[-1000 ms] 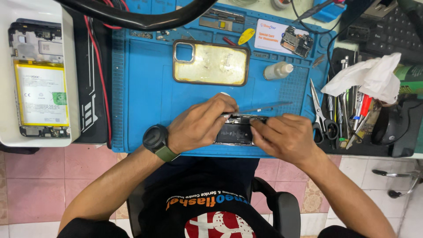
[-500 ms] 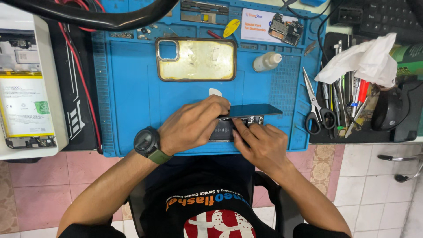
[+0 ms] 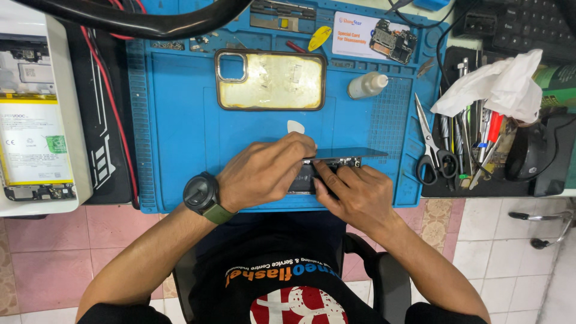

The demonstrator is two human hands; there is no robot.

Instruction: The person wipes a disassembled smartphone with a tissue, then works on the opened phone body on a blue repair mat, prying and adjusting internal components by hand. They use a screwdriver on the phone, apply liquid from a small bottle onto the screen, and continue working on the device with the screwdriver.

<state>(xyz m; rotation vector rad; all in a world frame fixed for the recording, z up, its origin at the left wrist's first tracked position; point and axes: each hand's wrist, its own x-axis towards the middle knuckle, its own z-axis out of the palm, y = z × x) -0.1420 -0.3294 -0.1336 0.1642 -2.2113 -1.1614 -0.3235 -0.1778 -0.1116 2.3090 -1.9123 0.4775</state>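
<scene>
An opened dark phone (image 3: 336, 163) lies near the front edge of a blue work mat (image 3: 174, 126), its screen panel (image 3: 351, 153) tilted up along the far side. My left hand (image 3: 264, 171), with a dark watch on the wrist, covers the phone's left part, fingertips pinched at the edge of the lifted screen. My right hand (image 3: 354, 195) rests on the phone body from the front, its thumb and forefinger pressed on the body just below the screen. Most of the phone is hidden under both hands.
A clear yellowed phone case (image 3: 270, 81) lies further back on the mat, with a white pick (image 3: 295, 126) and a small bottle (image 3: 367, 85). Scissors (image 3: 429, 144) and several tools lie in a tray at right under a white tissue (image 3: 495, 87). Another opened phone (image 3: 33, 138) rests at left.
The screen panel has lifted up from the phone body along the far side. Both hands stay on the phone, and the view has shifted slightly.
</scene>
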